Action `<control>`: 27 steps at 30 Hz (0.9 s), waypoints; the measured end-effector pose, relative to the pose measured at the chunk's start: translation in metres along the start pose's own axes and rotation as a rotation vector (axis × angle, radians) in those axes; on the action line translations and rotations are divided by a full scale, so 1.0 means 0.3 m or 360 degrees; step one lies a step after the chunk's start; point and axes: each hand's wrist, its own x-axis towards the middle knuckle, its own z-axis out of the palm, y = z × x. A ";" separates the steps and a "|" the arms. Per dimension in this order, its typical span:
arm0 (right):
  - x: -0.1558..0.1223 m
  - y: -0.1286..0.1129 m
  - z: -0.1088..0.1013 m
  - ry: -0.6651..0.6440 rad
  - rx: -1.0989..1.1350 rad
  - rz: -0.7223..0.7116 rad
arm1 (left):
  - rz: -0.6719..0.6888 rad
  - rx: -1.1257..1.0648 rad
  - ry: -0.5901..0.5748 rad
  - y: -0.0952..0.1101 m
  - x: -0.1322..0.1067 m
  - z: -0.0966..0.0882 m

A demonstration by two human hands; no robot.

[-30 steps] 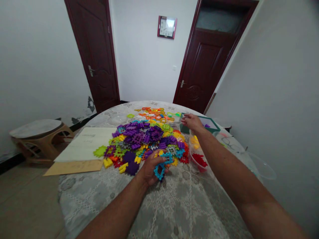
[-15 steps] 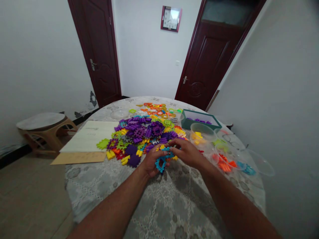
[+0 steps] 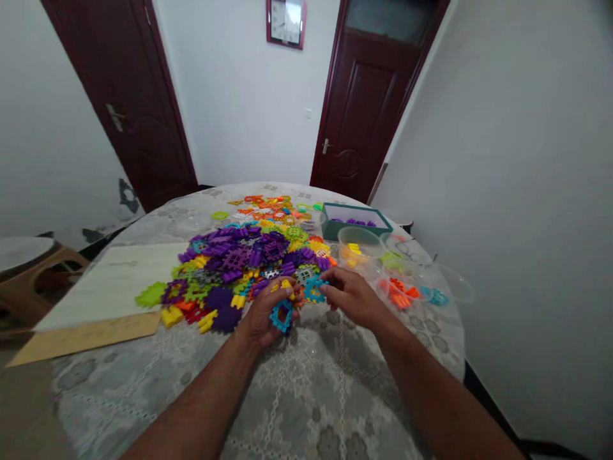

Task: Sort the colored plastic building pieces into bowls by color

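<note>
bare tablecloth (image 3: 306,390) nearside, block pile (image 3: 249,255) beyond, bowls (image 3: 359,246) right

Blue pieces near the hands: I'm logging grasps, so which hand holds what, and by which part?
The left hand closes around blue pieces, one jutting below its fingers. The right hand pinches another blue piece by its right edge.

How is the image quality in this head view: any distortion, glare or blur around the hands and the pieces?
Head view: wide-angle bending leans the doors and walls outward; glare washes the clock face; light is soft and even, shadows faint; left hand and right hand on the blue pieces are slightly soft; the pile reads clearly.
</note>
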 end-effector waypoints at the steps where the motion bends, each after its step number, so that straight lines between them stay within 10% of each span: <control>1: -0.014 -0.001 -0.007 0.0002 0.0025 0.0000 | 0.0002 -0.0011 0.0005 0.000 0.001 0.000; 5: -0.065 -0.001 -0.087 0.0178 -0.0090 -0.0062 | 0.0019 -0.0008 0.0022 0.005 0.001 0.001; 13: -0.195 0.135 -0.523 0.1515 -0.1076 -0.0195 | 0.0036 0.0075 0.0113 0.010 0.006 0.020; 17: -0.238 0.262 -0.685 0.1599 -0.1539 0.0013 | 0.0060 0.0079 0.0119 0.004 0.007 0.026; 23: -0.286 0.395 -0.726 0.1363 -0.1696 0.0385 | 0.0106 0.0046 0.0157 0.000 0.000 0.032; 27: -0.276 0.354 -0.654 0.1528 -0.1672 0.0112 | 0.0090 -0.0002 0.0209 -0.003 -0.008 0.040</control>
